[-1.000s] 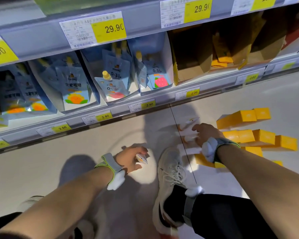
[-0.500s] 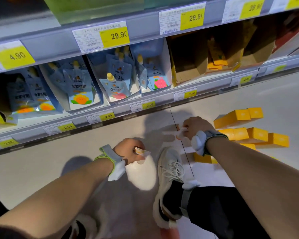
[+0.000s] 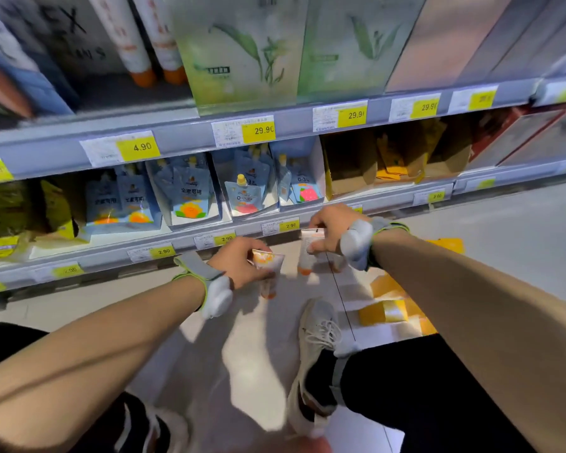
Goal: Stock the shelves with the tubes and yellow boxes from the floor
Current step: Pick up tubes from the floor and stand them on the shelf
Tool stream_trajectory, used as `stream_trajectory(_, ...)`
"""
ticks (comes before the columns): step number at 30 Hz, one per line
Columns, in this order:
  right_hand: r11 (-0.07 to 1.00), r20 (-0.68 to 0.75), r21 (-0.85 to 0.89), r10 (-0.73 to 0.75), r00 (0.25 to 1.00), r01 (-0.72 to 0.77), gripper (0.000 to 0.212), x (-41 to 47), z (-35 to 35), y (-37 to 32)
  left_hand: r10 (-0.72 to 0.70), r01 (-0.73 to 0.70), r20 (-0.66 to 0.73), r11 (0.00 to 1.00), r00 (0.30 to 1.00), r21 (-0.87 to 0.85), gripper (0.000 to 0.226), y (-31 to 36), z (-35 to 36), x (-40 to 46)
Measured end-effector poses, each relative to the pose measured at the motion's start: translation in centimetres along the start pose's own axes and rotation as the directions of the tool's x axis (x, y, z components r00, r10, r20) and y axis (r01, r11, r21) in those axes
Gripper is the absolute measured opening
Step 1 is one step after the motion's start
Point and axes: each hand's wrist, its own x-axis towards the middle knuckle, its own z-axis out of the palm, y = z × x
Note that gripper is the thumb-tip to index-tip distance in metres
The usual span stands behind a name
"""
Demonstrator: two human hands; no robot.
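Your left hand (image 3: 239,261) grips one white, orange-capped plastic tube (image 3: 268,268); your right hand (image 3: 332,227) holds another tube (image 3: 309,250), both above the floor. Neither is shelved, and yellow cardboard boxes (image 3: 384,310) remain on the pale floor (image 3: 520,217).

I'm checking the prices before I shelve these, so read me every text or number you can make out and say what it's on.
"4.90": yellow price tag, middle shelf rail.
"29.90": yellow price tag, same rail.
"29.9", cut off: next yellow tag.
"2.90": yellow tags on the lower rail.
"0-3": pale blue spouted pouch.
Small print beside prices, pouch characters, held tubes: too blurred to read.
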Motion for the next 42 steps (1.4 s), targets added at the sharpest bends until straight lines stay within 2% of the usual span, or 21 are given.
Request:
stream_trajectory(5, 0.998, -0.114, 0.02, -0.06, 0.992, 0.062, 0.034, -1.4, -3.0, -3.9, -0.004, -0.003, -0.104, 0.997, 0.995, -0.075, 0.031, 1.9, -3.9, -1.8)
stream_trajectory(8, 0.99, -0.144, 0.059, -0.122, 0.982, 0.131, 0.031, -1.7, -3.9, -5.0, 0.005, -0.044, -0.2, 0.981, 0.98, -0.191, 0.037, 2.7, -5.4, -2.6)
stream_trajectory(11, 0.972, -0.196, 0.148, -0.153, 0.969, 0.183, 0.026, -2.0, -5.0, -6.4, -0.04, -0.06, -0.311, 0.951, 0.95, -0.304, 0.035, 3.1, -7.7, -3.6)
stream_trajectory(14, 0.938, -0.257, 0.273, -0.142, 0.956, 0.213, 0.03, -2.0, -5.7, -7.6, -0.077, -0.102, -0.381, 0.898, 0.921, -0.428, 0.027, 2.9, -9.8, -4.6)
stream_trajectory(17, 0.889, -0.311, 0.392, -0.113, 0.944, 0.235, 0.036, -1.6, -6.1, -8.1, -0.086, -0.153, -0.443, 0.866, 0.892, -0.476, 0.021, 3.0, -11.2, -5.1)
stream_trajectory(21, 0.768, -0.372, 0.554, -0.117, 0.921, 0.321, 0.031, -1.2, -7.3, -10.2, -0.107, -0.246, -0.552, 0.813, 0.827, -0.527, 0.015, 3.2, -13.7, -6.1)
stream_trajectory(25, 0.664, -0.457, 0.608, -0.155, 0.876, 0.435, 0.022, -1.2, -8.9, -12.6, -0.113, -0.32, -0.617, 0.774, 0.779, -0.547, 0.011, 3.3, -16.1, -6.9)
stream_trajectory(28, 0.597, -0.531, 0.627, -0.143, 0.835, 0.501, 0.017, -1.0, -9.4, -14.0, -0.145, -0.336, -0.645, 0.757, 0.75, -0.56, 0.01, 3.6, -17.1, -7.1)
stream_trajectory(32, 0.462, -0.556, 0.712, -0.089, 0.826, 0.529, 0.02, 0.3, -9.3, -16.1, -0.215, -0.328, -0.66, 0.732, 0.72, -0.597, 0.006, 4.0, -18.5, -7.3)
stream_trajectory(35, 0.271, -0.509, 0.829, 0.002, 0.861, 0.489, 0.025, 1.3, -8.9, -18.2, -0.214, -0.34, -0.649, 0.71, 0.73, -0.617, 0.014, 4.0, -18.9, -7.4)
stream_trajectory(38, 0.082, -0.424, 0.905, 0.074, 0.903, 0.418, 0.021, 1.4, -9.1, -19.7, -0.201, -0.34, -0.649, 0.718, 0.734, -0.607, 0.014, 3.9, -18.8, -7.5)
stream_trajectory(40, 0.031, -0.348, 0.938, 0.064, 0.935, 0.346, 0.024, 1.3, -9.4, -20.2, -0.197, -0.348, -0.653, 0.716, 0.731, -0.605, 0.014, 3.9, -18.8, -7.5)
stream_trajectory(42, 0.006, -0.244, 0.97, 0.035, 0.969, 0.244, 0.043, 1.3, -9.7, -20.3, -0.205, -0.359, -0.648, 0.693, 0.733, -0.625, 0.01, 4.0, -18.8, -7.6)
